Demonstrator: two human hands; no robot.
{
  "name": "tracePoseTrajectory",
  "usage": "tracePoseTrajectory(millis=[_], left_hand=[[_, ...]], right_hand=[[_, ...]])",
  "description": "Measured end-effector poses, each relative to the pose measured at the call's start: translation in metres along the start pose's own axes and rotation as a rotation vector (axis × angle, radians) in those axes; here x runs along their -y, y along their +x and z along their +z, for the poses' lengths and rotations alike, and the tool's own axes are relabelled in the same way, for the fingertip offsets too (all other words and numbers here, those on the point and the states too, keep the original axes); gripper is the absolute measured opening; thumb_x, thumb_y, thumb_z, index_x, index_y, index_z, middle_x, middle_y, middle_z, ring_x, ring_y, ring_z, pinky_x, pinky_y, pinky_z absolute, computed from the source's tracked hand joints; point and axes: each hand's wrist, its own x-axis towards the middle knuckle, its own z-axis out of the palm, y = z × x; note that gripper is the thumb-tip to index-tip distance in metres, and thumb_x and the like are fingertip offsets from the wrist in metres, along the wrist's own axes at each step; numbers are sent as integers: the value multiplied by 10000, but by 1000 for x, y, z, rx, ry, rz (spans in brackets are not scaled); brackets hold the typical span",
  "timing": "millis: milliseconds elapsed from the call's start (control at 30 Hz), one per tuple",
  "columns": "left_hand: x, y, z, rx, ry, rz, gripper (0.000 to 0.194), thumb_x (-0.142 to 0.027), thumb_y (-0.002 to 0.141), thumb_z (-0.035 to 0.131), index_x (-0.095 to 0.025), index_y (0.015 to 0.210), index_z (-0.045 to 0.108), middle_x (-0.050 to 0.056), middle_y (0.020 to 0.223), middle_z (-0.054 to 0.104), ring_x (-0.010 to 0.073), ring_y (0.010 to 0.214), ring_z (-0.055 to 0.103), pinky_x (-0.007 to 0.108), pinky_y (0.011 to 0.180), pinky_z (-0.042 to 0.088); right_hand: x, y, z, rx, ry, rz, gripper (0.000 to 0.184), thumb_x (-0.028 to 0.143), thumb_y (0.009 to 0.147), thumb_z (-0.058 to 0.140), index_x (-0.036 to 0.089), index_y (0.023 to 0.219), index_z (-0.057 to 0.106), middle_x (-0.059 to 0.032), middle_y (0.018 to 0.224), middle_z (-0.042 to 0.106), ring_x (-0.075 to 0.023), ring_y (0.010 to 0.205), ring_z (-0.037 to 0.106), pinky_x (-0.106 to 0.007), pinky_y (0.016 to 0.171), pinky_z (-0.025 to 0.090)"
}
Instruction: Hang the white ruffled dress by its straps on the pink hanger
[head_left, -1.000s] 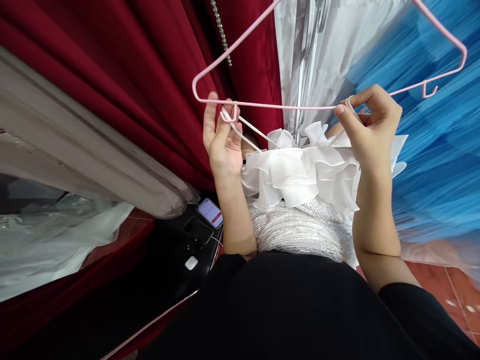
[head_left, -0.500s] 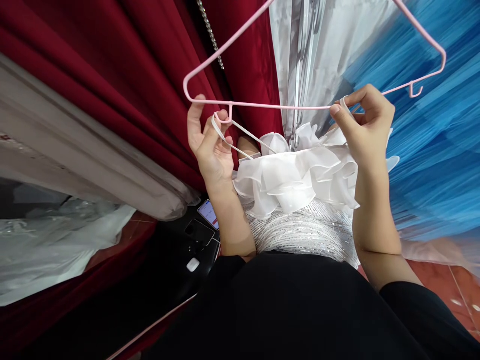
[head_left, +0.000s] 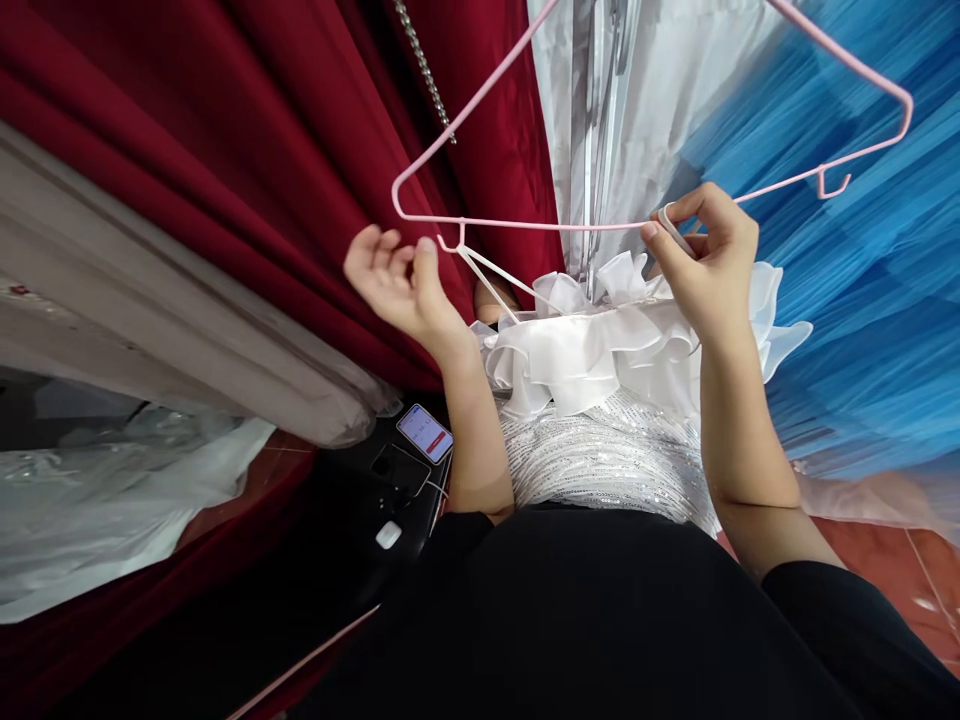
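Observation:
A pink clothes hanger (head_left: 559,227) spans the upper view, with a small hook under each end of its bar. From the left hook hangs a white strap loop (head_left: 495,270) of a white dress (head_left: 570,360) with a ruffled top and sequined body. My left hand (head_left: 401,285) is just left of that hook, fingers apart and holding nothing. My right hand (head_left: 705,235) pinches another white strap (head_left: 673,230) at the hanger bar. Thumb and forefinger meet there, so I cannot tell how firmly they also grip the bar. The right hook is free of any strap.
Red curtains (head_left: 300,150) drape at the left, blue tulle (head_left: 862,300) at the right. On a black surface (head_left: 337,560) at lower left lie a lit phone (head_left: 424,434), a dark phone-like object (head_left: 401,468) and a small white case (head_left: 388,535).
My left hand has let go of the left strap, which now hangs on the left hook, and has drawn back leftward. My right hand has shifted slightly left, still pinching its strap.

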Motion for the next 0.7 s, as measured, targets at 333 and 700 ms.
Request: tracePoseTrajectory(millis=[333, 700], left_hand=[[-21, 1, 79, 219, 384, 142, 133, -219, 918, 550, -292, 947, 657, 5, 981, 696, 233, 1110, 592, 488, 1200, 161], [-29, 4, 69, 317, 514, 75, 242, -177, 941, 479, -286, 971, 693, 15, 911, 726, 240, 987, 626, 518, 1130, 257]], right_hand=[[4, -4, 3, -3, 50, 9, 292, 536, 843, 630, 249, 840, 579, 15, 865, 595, -99, 631, 531, -258, 498, 459], [-30, 18, -64, -903, 560, 95, 386, 24, 893, 327, 192, 897, 675, 12, 798, 710, -88, 684, 700, -232, 622, 556]])
